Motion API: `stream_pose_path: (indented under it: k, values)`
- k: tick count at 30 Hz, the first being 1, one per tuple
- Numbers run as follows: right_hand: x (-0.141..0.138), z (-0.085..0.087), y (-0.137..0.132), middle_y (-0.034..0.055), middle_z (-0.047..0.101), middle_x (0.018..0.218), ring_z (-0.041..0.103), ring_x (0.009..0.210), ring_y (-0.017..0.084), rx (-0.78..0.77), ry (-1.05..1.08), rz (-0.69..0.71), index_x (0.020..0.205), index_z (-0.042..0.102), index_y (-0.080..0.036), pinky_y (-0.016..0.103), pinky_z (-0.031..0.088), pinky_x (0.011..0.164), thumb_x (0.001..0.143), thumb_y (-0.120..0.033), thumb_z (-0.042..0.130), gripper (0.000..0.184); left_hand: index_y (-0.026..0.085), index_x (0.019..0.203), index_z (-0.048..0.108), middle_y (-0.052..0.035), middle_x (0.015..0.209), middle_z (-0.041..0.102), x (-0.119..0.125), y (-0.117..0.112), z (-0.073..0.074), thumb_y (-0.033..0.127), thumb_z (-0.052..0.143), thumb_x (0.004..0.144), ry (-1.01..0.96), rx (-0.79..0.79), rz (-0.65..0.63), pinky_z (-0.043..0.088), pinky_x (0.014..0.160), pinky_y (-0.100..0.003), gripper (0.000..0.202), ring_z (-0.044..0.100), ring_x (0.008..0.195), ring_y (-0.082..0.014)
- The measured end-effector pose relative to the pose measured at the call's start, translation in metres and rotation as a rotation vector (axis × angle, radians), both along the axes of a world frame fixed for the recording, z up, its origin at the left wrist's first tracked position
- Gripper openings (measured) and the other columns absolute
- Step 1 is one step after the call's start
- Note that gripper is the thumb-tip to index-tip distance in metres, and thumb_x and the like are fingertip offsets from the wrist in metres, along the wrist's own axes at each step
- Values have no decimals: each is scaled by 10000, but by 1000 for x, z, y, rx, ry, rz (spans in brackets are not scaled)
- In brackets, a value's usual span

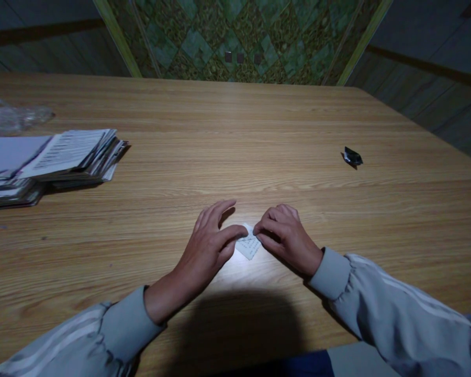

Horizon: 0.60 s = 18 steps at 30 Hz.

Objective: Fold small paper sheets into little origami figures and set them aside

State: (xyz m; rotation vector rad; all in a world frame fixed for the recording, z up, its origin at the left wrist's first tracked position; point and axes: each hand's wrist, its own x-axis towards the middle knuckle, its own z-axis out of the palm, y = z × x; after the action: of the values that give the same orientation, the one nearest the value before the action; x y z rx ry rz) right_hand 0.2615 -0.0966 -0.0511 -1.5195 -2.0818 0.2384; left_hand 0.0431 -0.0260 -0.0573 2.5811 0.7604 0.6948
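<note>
A small folded piece of printed paper (250, 249) lies on the wooden table near its front edge, one corner pointing toward me. My left hand (212, 235) is at its left side, the thumb tip resting on the paper and the fingers spread apart above the table. From the right, my right hand (284, 235) has its thumb and forefinger pinched together at the paper's right edge, the other fingers curled. The fingertips hide part of the paper's upper edges.
Stacks of printed papers (66, 152) sit at the left, with a clear plastic bag (15, 118) behind them. A small dark folded object (352, 156) lies at the right. The wooden table (227, 131) reaches back toward a green patterned wall (235, 31).
</note>
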Motion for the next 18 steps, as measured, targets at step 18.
stream_pose_path:
  k: [18]
  values:
    - [29, 7, 0, 33, 711, 825, 544, 795, 182, 238, -39, 158, 998, 757, -231, 360, 385, 773, 956, -283, 651, 125, 312, 1074, 762, -103, 1482, 480, -7, 1, -6, 203, 585, 968, 36, -28, 57, 335, 1116, -670, 234, 438, 1385, -331]
